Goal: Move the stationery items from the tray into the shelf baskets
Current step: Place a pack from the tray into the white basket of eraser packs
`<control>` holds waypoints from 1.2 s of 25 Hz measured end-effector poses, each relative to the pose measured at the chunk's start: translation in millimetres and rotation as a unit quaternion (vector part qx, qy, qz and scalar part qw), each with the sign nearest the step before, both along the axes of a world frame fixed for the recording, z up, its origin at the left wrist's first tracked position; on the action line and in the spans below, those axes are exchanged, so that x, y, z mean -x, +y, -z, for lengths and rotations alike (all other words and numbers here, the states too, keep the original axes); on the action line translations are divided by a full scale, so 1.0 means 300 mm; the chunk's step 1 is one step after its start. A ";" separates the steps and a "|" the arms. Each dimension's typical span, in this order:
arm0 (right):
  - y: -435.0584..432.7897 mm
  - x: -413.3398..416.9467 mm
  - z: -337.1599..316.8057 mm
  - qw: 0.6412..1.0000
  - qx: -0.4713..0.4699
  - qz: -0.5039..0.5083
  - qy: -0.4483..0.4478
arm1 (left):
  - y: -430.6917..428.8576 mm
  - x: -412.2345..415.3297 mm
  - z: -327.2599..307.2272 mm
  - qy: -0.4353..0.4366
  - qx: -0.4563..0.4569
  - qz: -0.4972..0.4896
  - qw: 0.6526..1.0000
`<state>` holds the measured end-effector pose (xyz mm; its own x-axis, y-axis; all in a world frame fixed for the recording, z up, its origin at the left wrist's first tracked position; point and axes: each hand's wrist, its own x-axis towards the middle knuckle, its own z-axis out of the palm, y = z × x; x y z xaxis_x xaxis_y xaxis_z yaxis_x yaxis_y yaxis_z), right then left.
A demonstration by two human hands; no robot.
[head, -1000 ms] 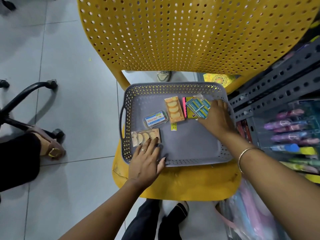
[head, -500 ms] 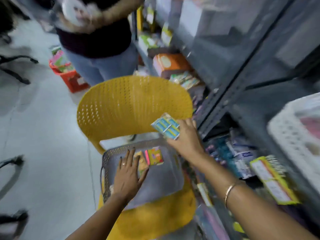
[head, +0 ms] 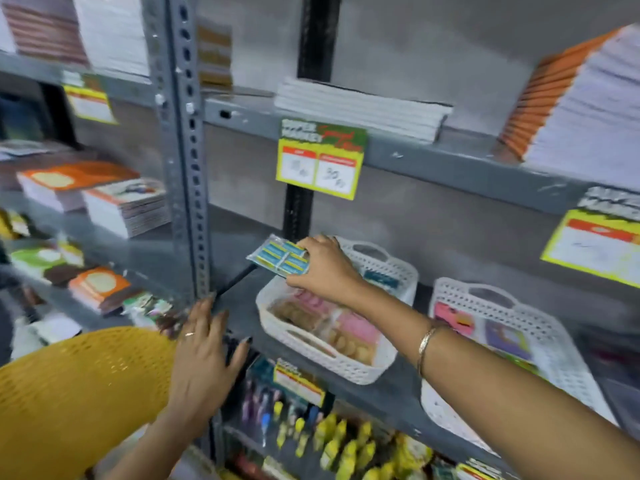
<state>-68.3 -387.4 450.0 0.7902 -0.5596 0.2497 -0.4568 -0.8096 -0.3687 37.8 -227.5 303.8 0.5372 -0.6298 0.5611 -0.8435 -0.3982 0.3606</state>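
My right hand (head: pixel 325 268) holds a clear packet of blue and yellow items (head: pixel 280 257) just above the far left corner of a white perforated basket (head: pixel 349 367) on the grey shelf (head: pixel 249 306). That basket holds pink and tan packets. A second white basket (head: pixel 554 344) with colourful packets stands to its right. My left hand (head: pixel 204 355) rests flat, fingers spread, against the shelf's front edge beside the upright post. The tray is out of view.
The yellow chair back (head: pixel 79 393) fills the lower left. Stacks of notebooks (head: pixel 360 109) lie on the upper shelf, with yellow price tags (head: pixel 320 161) hanging from its edge. Pens and highlighters (head: pixel 311 431) fill the shelf below. More notebooks (head: pixel 124 206) sit at left.
My view swung up from the tray to the shelf. My right hand carried the blue packet up from the tray to over the white basket. My left hand left the tray for the shelf edge.
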 end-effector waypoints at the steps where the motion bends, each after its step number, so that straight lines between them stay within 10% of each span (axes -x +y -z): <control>1: -0.052 0.041 -0.002 1.000 -0.003 0.022 0.012 | -0.054 0.030 -0.015 -0.013 -0.003 0.028 1.000; 10: -0.417 0.255 0.136 0.980 -0.051 0.161 0.106 | -0.328 0.139 0.010 -0.072 -0.137 0.174 0.972; 30: -0.557 -0.044 0.413 0.972 -0.128 0.121 0.156 | -0.347 0.137 0.028 -0.030 -0.073 0.189 0.979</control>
<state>-55.1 -554.6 325.9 0.6423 -0.7509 -0.1535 -0.7448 -0.5641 -0.3564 -3.4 -331.8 295.4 0.2194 -0.8524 0.4746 -0.9584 -0.0973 0.2683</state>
